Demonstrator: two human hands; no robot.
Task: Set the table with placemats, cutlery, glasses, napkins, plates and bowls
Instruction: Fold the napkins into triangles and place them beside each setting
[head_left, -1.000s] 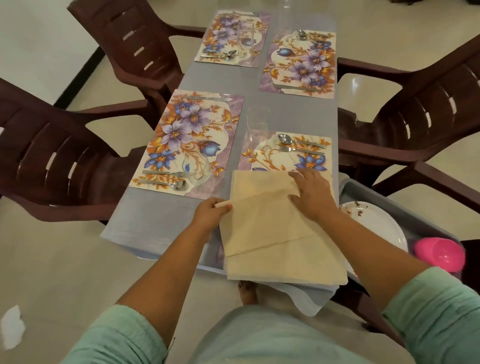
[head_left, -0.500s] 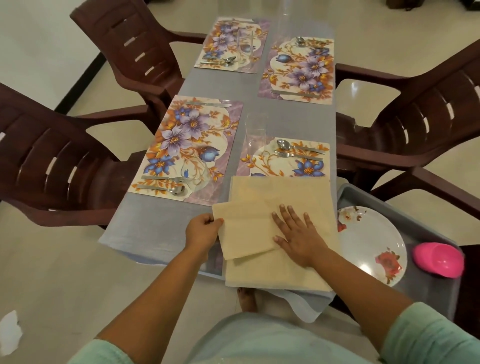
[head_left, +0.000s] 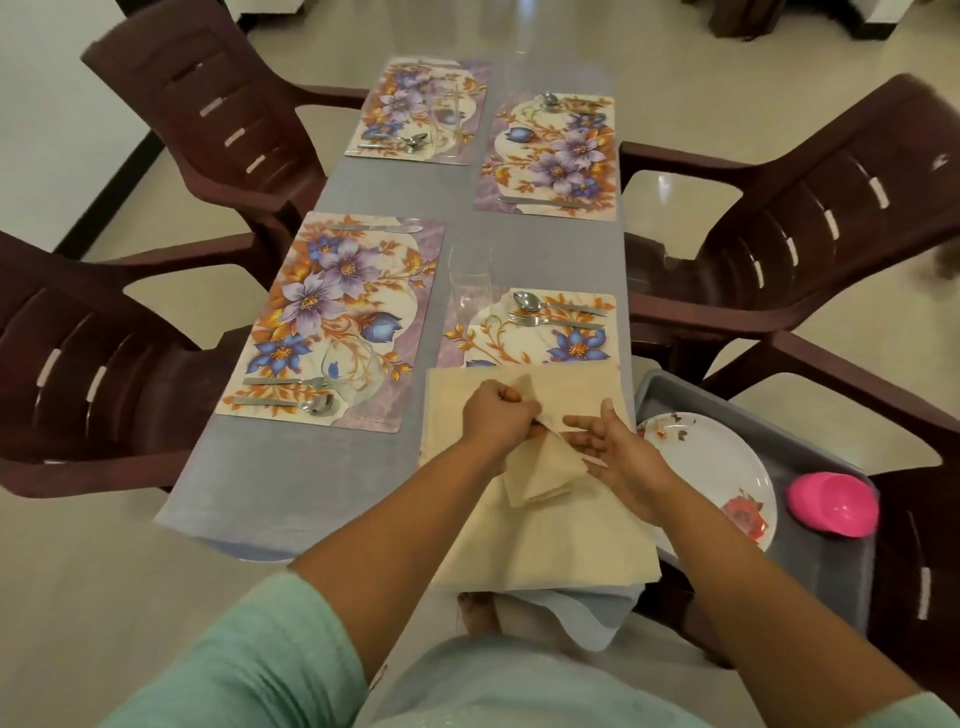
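Note:
My left hand (head_left: 496, 418) grips the top of a beige napkin (head_left: 545, 475) that is folded into a narrow triangle and lifted off the table. My right hand (head_left: 618, 452) is beside it with fingers spread, touching its right side. Beneath lies a stack of beige napkins (head_left: 545, 551), which covers the near part of the near-right floral placemat (head_left: 530, 338). A spoon and fork (head_left: 545, 314) lie on that placemat, and a clear glass (head_left: 470, 280) stands at its far left corner. The near-left placemat (head_left: 337, 312) holds cutlery and a glass.
A grey tray (head_left: 831, 566) at the right holds a white floral plate (head_left: 711, 473) and a pink bowl (head_left: 831, 504). The far-left placemat (head_left: 421, 111) and the far-right placemat (head_left: 556, 156) carry cutlery. Brown plastic chairs (head_left: 810, 234) flank the narrow grey-clothed table (head_left: 291, 467).
My right hand has lifted off the napkin stack, where it lay flat. The top napkin, held by my left hand, has been raised and folded into a triangle between both hands.

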